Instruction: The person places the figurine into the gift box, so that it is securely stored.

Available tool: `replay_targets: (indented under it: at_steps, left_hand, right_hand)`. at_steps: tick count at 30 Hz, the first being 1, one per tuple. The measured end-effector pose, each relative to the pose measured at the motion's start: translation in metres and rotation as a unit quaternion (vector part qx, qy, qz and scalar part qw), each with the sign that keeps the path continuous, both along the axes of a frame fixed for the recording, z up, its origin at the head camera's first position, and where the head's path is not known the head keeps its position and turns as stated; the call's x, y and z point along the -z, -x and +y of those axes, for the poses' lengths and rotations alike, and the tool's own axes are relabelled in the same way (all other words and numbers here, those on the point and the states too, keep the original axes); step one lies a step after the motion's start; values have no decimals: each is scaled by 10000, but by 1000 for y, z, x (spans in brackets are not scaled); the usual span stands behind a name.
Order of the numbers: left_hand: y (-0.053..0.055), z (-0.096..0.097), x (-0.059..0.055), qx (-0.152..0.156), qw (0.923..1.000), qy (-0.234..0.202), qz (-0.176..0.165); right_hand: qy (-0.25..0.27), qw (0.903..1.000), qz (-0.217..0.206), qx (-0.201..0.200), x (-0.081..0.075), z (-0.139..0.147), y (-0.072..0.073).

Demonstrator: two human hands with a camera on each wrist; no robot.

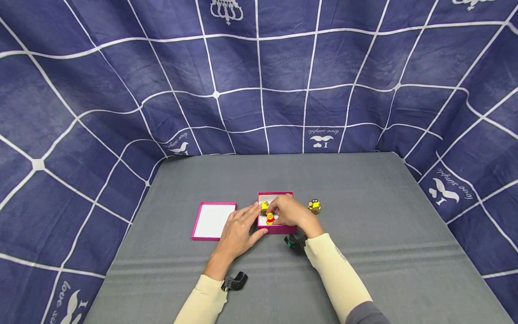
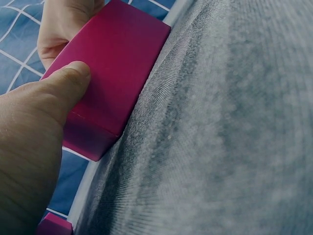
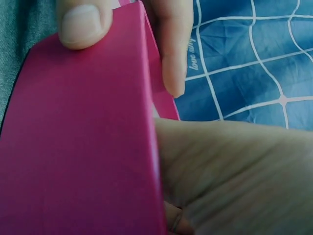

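An open pink box (image 1: 277, 229) with a white inside stands on the grey table. My left hand (image 1: 238, 230) steadies its near left corner, fingers fairly straight along the left side and thumb pressed on the front wall, as the right wrist view also shows. My right hand (image 1: 291, 211) reaches into the box with curled fingers and pinches a small Winnie-the-Pooh figurine (image 1: 270, 219) in a red shirt. Behind it in the box is a yellow figurine (image 1: 264, 207), partly hidden. In the wrist views, the box walls hide the right fingertips.
Left of the box lies a pink lid (image 1: 213, 220), its white inside facing up. A yellow Minion figurine (image 1: 314, 206) is on the table just right of my right hand. Blue curtain (image 1: 283, 108) with white lines surrounds the grey tabletop (image 1: 356, 198).
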State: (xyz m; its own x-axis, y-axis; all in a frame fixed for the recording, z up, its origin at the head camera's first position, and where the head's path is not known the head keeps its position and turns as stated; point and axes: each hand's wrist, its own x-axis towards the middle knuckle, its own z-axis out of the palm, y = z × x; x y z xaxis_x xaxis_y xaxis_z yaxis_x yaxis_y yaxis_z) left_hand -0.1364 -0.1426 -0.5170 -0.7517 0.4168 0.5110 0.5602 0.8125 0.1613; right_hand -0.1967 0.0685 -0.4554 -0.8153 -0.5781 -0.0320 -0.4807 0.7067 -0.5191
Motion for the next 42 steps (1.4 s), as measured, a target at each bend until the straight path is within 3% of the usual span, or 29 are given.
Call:
replay_targets:
  at_steps: [12, 25, 31, 42]
  left_hand:
    - [0, 0, -1, 22, 9999, 3, 122]
    - [-1, 0, -2, -38, 9999, 26, -143]
    - [-1, 0, -2, -12, 10000, 8, -22]
    - [-1, -1, -2, 83, 9999, -53, 66]
  right_hand:
    - [60, 9999, -7, 126, 2, -5, -3]
    - [140, 9999, 40, 67, 2, -5, -4]
    - [130, 9998, 158, 11, 2, -3, -2]
    - [739, 9971, -63, 144, 3, 5, 1]
